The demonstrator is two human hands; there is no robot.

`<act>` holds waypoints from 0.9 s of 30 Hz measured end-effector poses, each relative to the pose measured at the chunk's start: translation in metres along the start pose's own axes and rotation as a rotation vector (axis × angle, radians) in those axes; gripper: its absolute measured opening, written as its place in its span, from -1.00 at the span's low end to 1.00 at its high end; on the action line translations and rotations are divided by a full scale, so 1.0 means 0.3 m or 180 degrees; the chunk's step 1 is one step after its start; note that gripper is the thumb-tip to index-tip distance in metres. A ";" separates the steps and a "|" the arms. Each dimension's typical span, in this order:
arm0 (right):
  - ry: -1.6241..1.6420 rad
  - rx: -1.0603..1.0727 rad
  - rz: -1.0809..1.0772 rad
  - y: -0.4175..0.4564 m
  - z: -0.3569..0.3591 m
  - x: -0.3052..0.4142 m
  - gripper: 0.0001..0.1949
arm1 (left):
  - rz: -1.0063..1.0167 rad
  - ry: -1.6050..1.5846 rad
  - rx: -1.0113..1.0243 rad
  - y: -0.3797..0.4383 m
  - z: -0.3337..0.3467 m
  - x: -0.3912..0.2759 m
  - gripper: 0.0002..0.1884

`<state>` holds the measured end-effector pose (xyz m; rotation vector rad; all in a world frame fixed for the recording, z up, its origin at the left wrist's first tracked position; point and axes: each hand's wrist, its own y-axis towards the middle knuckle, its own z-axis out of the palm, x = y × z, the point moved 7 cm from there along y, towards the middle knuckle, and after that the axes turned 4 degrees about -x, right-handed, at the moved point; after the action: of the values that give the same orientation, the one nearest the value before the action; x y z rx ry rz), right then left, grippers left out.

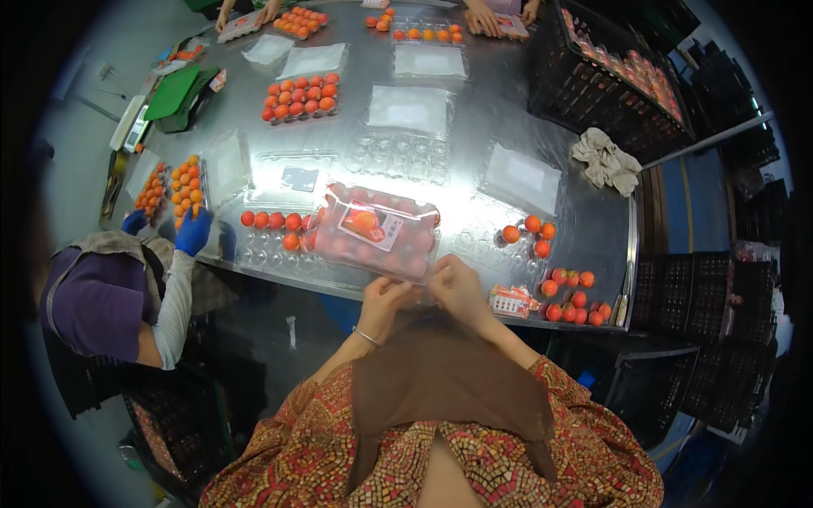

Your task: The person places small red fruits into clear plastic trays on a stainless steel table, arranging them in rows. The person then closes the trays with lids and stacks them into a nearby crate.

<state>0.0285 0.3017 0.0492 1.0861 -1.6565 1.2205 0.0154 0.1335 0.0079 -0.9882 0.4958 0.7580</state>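
Note:
A clear plastic clamshell box [324,254] filled with red-orange fruit lies at the table's near edge, its lid over the fruit. A printed label [369,225] with a fruit picture is on the lid. My left hand [385,307], with a bracelet at the wrist, pinches the box's near edge. At the near right corner, the curled fingers of my right hand [461,289] grip the rim; they are slightly blurred. Left of the box, a partly filled tray [263,249] holds a row of red fruit, and the box overlaps its right end.
Loose fruit [532,223] and a stack of printed labels [510,301] lie at right. Padded open trays [408,109] spread across the metal table [495,105]. A blue-gloved co-worker's hand [193,231] works at left. A black crate [597,82] and cloth [606,160] occupy the right side.

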 end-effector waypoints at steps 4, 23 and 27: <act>-0.1345 -0.0766 -0.1014 0.055 -0.103 0.100 -0.80 | 0.0161 -0.0101 -0.0144 -0.026 -0.011 0.008 -0.83; 0.0864 0.0345 0.0535 0.103 0.137 0.002 -0.56 | 0.1828 0.3328 -0.2429 -0.013 -0.321 -0.358 -0.59; 0.2442 0.0572 0.1303 -0.054 0.247 0.058 -0.56 | 0.2120 0.4446 -0.1154 0.112 -0.152 -0.609 -0.63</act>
<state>0.0306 0.2242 0.0536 0.2781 -1.1926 1.7889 -0.1301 0.0425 0.0922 -1.6547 2.0192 0.6361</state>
